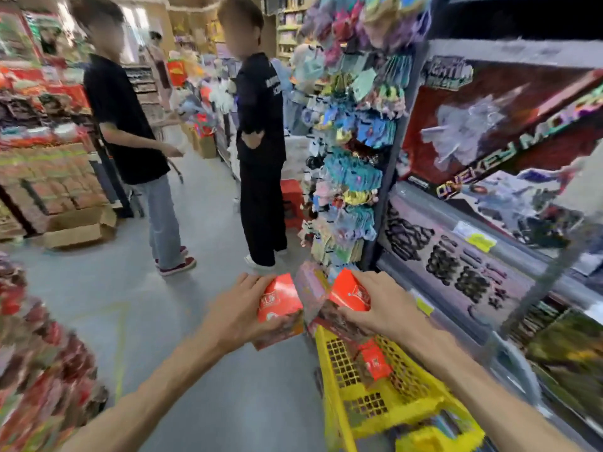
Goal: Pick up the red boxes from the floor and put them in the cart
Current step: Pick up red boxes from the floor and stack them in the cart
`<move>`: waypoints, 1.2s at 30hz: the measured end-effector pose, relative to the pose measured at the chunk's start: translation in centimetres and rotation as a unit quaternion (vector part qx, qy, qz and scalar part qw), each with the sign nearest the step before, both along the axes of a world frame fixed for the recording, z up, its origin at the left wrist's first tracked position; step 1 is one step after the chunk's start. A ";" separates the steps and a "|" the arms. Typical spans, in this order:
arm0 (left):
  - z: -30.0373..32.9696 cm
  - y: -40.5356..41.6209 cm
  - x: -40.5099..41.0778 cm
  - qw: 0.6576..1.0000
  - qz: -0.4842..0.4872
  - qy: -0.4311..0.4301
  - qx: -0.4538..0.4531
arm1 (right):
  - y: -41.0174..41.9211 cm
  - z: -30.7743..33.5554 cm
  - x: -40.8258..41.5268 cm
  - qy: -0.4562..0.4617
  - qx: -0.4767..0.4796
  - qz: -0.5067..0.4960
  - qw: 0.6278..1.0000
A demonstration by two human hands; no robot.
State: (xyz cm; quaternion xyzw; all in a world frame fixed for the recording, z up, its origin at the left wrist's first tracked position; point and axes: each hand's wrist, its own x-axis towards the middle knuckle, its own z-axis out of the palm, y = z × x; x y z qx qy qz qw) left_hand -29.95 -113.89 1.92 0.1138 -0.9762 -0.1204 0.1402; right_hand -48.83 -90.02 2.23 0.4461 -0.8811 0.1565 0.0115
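Observation:
My left hand (239,309) grips a red box (279,300) in front of me, just left of the yellow cart (339,383). My right hand (380,305) grips a second red box (350,290) above the cart's far end. A pinkish box (311,288) sits between the two red ones; whether either hand holds it is unclear. Inside the cart lies another red box (375,362). The frame is blurred by motion.
Two people (130,132) (261,151) stand in the aisle ahead. A shelf of large toy boxes (496,135) and a rack of hanging goods (352,164) line the right. Stacked goods (42,363) and cardboard boxes (78,228) stand on the left. Grey floor (182,321) lies between.

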 end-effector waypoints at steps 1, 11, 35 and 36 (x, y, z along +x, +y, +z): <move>-0.2 -1.1 -2.4 1.000 -0.017 -0.002 0.006 | -0.6 -0.4 -1.7 -0.001 0.000 -0.019 1.000; -2.8 -5.6 -24.8 0.969 -0.246 -0.040 -0.005 | -0.1 -3.4 -13.0 -0.042 0.035 -0.243 0.968; -32.1 -2.9 -46.4 0.772 -0.597 -0.215 -0.050 | 2.7 -30.3 -14.1 -0.189 0.127 -0.514 0.827; -33.8 -2.9 -46.5 0.767 -0.603 -0.214 -0.050 | 2.9 -32.0 -14.4 -0.194 0.143 -0.502 0.830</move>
